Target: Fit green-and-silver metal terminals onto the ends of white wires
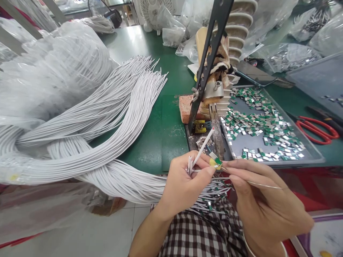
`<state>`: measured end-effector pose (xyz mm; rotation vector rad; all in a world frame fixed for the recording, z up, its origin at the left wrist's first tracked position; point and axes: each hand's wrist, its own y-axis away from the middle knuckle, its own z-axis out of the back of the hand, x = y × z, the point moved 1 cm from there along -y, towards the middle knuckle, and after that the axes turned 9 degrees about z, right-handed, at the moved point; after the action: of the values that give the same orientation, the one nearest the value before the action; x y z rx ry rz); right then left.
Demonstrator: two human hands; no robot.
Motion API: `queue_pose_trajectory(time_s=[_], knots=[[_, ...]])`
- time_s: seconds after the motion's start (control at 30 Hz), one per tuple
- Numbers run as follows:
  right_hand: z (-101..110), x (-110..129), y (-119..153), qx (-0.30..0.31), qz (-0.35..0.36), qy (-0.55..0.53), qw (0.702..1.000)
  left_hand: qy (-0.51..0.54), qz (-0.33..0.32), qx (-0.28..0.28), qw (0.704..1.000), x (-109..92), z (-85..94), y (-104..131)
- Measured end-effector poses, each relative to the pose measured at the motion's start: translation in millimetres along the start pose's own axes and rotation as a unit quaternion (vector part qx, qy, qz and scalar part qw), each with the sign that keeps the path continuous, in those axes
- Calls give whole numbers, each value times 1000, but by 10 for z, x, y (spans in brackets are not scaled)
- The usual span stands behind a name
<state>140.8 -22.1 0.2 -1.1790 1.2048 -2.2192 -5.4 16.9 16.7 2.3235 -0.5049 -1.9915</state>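
Note:
My left hand [184, 178] is closed around several white cables [199, 151], one pointing up with a reddish tip close to the soldering iron [215, 125]. At its fingertips is a small metal connector with a green board [215, 159], beside a yellow patch [214, 164], perhaps a finger cover. My right hand [268, 200] pinches a thin silvery solder wire [264, 185], its fingertips close to the connector. The iron is clamped to a black perforated metal bracket [206, 64]. Below my hands, cable ends with green boards [209, 205] lie over the checked cloth on my lap.
Bundles of white cables [128, 117] cover the left of the green table [150, 150]. On the right, a plastic tray [316, 157] holds many small connectors. Red-handled pliers [317, 130] lie beyond it. A brick [185, 108] and a ribbed hose [238, 32] stand by the bracket.

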Motion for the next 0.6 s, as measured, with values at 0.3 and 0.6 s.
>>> queue_pose_trajectory(time_s=[0.3, 0.6], knots=[[13, -24, 64, 39, -134, 6, 990, -87, -32, 0, 996, 83, -22, 90], [203, -50, 93, -42, -172, -105, 979, -14, -75, -68, 995, 322, 196, 362]])
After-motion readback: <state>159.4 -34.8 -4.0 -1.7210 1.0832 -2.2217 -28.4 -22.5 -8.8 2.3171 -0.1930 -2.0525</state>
